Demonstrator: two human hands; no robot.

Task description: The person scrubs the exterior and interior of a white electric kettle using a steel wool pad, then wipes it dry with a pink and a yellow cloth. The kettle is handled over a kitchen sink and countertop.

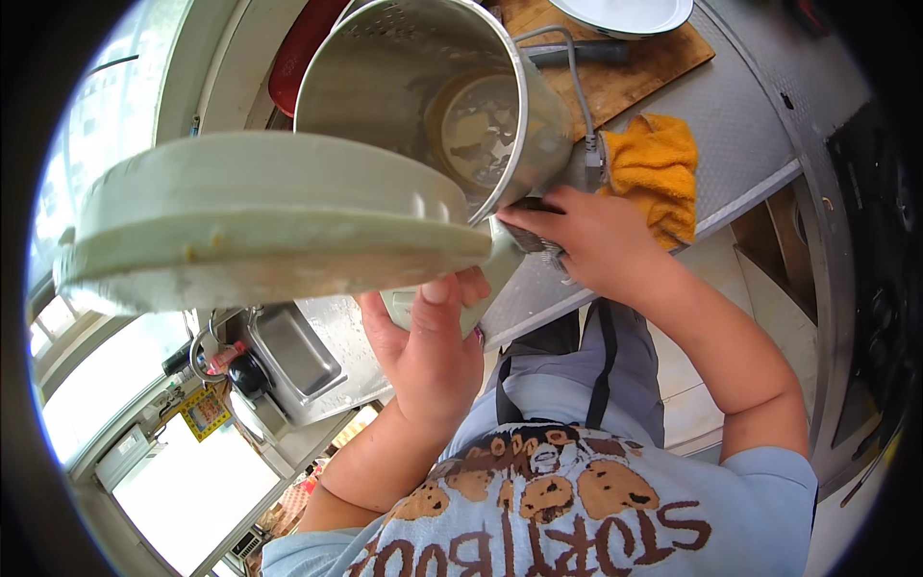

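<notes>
An electric kettle (404, 79) is tilted with its mouth towards me. Flaky residue shows on its steel bottom, where there also seems to be a little liquid. Its pale green lid (281, 223) stands open and looms close to the camera on the left. My left hand (436, 339) is closed around the pale green handle (404, 306), just below the lid; the lid hides part of the fingers. By the kettle's rim, my right hand (606, 241) pinches a dark metal scourer (530, 234), which looks like steel wool.
An orange cloth (652, 173) lies on the metal counter (743, 101), beside a grey power cord plug (593, 162). A wooden board (663, 65) bears a white enamel dish (634, 14). A steel sink (296, 350) is at left, with a window (101, 137) behind. A black cooktop (865, 187) stands far right.
</notes>
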